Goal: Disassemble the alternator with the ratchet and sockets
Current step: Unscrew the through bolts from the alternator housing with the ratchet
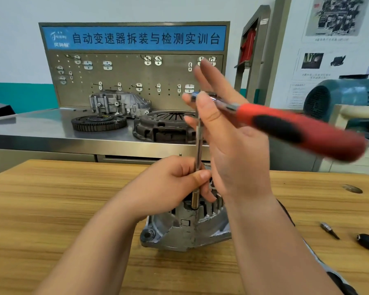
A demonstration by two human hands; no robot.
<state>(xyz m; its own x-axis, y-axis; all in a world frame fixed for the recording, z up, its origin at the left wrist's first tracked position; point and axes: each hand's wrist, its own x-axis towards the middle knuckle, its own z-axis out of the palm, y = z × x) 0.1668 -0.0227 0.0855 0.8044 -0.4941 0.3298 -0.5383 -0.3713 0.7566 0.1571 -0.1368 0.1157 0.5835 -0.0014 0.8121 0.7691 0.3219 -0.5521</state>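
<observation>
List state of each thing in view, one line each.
alternator: on wooden table, socket seated on it.
extension bar: upright, joins ratchet to socket.
ratchet: atop bar, handle blurred.
left hand: pinches bar low down.
right hand: holds ratchet head, two fingers straight.
bit: lying loose on table.

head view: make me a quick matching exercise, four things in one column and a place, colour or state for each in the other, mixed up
Things:
1. ratchet handle
2. extension bar
3. alternator
4. clutch cover

Place, colour or state:
a. lying on the steel bench
b. red and black
c. gripped by the left hand
d. on the wooden table

Pairs: 1-b, 2-c, 3-d, 4-a
</observation>
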